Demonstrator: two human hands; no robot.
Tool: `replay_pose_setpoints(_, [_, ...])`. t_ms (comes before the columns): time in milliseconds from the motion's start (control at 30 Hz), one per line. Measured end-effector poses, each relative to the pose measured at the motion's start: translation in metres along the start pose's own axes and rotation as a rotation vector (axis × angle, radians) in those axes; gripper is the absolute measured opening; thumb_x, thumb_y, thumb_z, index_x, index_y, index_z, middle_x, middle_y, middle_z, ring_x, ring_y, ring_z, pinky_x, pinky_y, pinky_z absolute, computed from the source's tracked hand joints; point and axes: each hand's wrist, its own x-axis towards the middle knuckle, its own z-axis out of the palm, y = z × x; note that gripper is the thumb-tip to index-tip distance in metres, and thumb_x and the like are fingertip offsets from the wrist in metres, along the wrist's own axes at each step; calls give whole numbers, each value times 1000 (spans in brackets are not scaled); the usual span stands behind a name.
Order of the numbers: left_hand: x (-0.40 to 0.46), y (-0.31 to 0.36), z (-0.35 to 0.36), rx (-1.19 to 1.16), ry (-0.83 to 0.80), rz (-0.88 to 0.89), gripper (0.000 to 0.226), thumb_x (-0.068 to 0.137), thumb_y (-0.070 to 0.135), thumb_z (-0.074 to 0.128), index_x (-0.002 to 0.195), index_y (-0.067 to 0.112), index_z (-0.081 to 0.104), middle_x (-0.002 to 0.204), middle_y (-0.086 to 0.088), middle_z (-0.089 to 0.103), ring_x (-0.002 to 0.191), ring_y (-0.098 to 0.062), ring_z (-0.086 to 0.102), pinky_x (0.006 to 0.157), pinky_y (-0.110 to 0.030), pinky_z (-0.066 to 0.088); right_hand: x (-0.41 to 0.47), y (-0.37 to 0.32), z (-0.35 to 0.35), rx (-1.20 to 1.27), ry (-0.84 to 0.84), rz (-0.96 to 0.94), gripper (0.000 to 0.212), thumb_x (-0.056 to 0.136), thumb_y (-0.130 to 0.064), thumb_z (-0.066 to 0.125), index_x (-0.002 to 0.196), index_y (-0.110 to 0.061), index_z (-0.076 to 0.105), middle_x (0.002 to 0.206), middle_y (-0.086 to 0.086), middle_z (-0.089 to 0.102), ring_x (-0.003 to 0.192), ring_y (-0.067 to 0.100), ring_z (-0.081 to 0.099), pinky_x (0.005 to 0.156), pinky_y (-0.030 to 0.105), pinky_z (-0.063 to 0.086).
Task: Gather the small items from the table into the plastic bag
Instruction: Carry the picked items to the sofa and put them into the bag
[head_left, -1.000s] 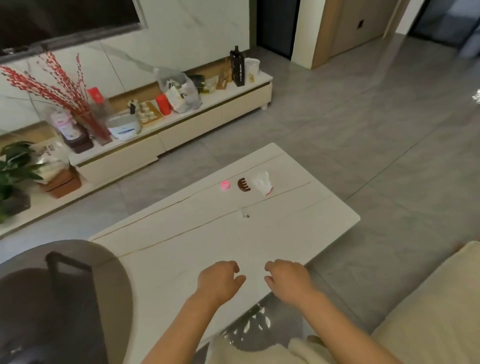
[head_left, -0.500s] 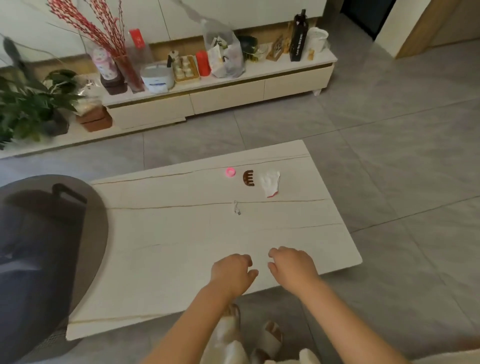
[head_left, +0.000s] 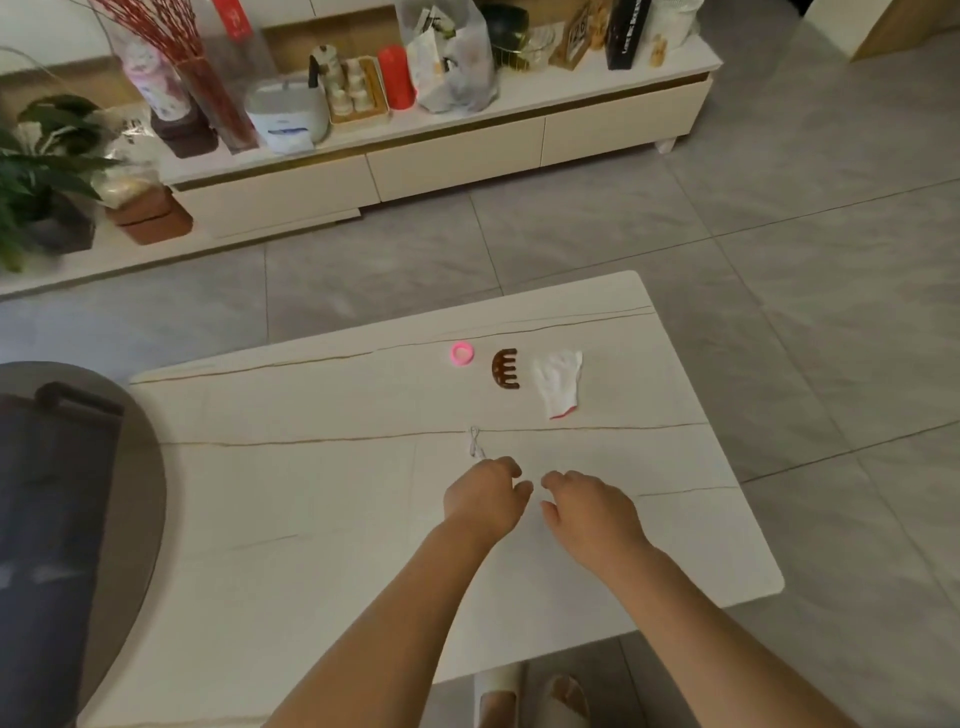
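Observation:
On the white marble table (head_left: 322, 499) lie a pink ring (head_left: 461, 354), a brown hair claw (head_left: 505, 368) and a small white cloth with a red edge (head_left: 559, 382), in a row at the far side. A thin transparent plastic bag lies flat on the table; only its small knotted end (head_left: 475, 441) shows clearly. My left hand (head_left: 485, 496) hovers just below that end with fingers loosely curled, holding nothing. My right hand (head_left: 589, 506) is beside it, fingers relaxed and empty.
A dark round table (head_left: 62, 519) adjoins the white one on the left. A low TV cabinet (head_left: 447, 145) crowded with bottles, bags and a vase runs along the far wall, with potted plants (head_left: 36, 166) at its left. Grey tiled floor surrounds the table.
The view has swung down and closer. Both hands have moved forward over the table toward the small items, from near the front edge to the middle.

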Motion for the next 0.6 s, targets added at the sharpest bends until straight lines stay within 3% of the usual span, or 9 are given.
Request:
replay_pose_setpoints(200, [80, -30, 30, 19, -32, -55, 39, 98, 38, 44, 134, 23, 49, 128, 1, 59, 115, -19, 58, 92, -32, 50, 76, 24, 38, 15, -49, -1, 32, 100, -30, 37, 127, -17, 49, 116, 2, 60, 104, 23, 59, 79, 30, 46])
replay_pose_setpoints(300, [128, -54, 52, 35, -11, -92, 39, 98, 36, 44, 135, 25, 46, 131, 1, 54, 116, -18, 57, 93, -32, 50, 127, 41, 60, 17, -43, 15, 35, 100, -31, 38, 131, -19, 46, 124, 1, 54, 111, 21, 54, 88, 31, 46])
replay_pose_setpoints(467, [201, -91, 86, 32, 19, -203, 39, 97, 32, 43, 136, 26, 42, 125, 0, 50, 108, -21, 59, 86, -35, 53, 208, 71, 103, -21, 9, 31, 41, 98, -30, 39, 137, -19, 39, 135, 2, 44, 120, 23, 45, 92, 33, 43])
replay_pose_setpoints(600, [247, -104, 108, -10, 71, -248, 45, 95, 25, 45, 139, 26, 37, 132, 0, 43, 108, -23, 59, 77, -32, 49, 267, 95, 128, -55, 53, 84, 49, 97, -31, 42, 142, -18, 29, 146, 8, 33, 133, 28, 34, 99, 40, 40])
